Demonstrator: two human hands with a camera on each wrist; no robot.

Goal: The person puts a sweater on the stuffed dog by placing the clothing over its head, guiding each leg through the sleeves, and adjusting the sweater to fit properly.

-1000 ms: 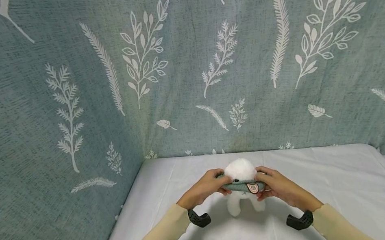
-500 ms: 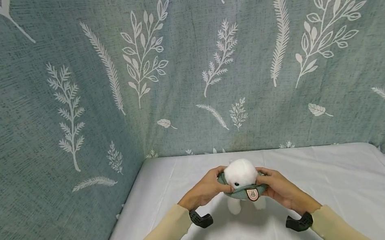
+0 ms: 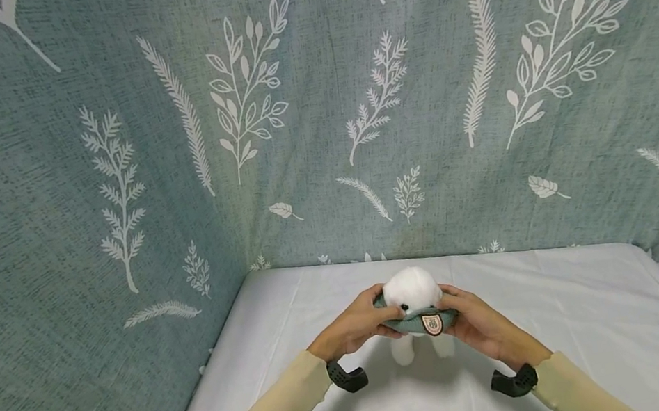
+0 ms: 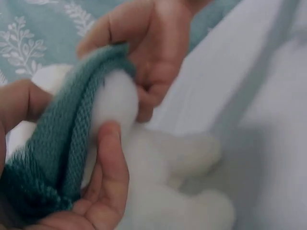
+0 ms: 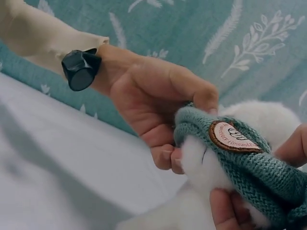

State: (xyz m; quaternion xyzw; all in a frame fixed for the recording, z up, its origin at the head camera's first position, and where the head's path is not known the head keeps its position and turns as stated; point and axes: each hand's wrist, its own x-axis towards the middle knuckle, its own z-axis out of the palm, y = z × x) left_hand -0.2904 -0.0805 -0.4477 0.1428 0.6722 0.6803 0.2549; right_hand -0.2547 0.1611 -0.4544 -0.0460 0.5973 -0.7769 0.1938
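A white plush toy (image 3: 410,285) stands on the bed with its legs toward me. A teal knitted band (image 3: 408,325) with a shield-shaped patch (image 5: 235,136) wraps around its head below the eyes, over the muzzle; the crown is bare. My left hand (image 3: 355,322) pinches the band's left side between thumb and fingers. Opposite it, my right hand (image 3: 482,324) grips the right side, its thumb near the toy's cheek. In the left wrist view, fingers (image 4: 112,148) of the left hand press between the knit and the white plush. The toy's back is hidden.
A white sheet (image 3: 572,312) covers the flat surface around the toy. Teal leaf-patterned fabric (image 3: 319,130) hangs behind it and along the left side. A black wrist device (image 3: 347,376) sits on the left wrist, another (image 3: 514,382) on the right.
The patched front of the band dips, then rises slightly, and the patch now sits more upright. The toy's head tilts a little with it. Both hands keep hold and shift only slightly.
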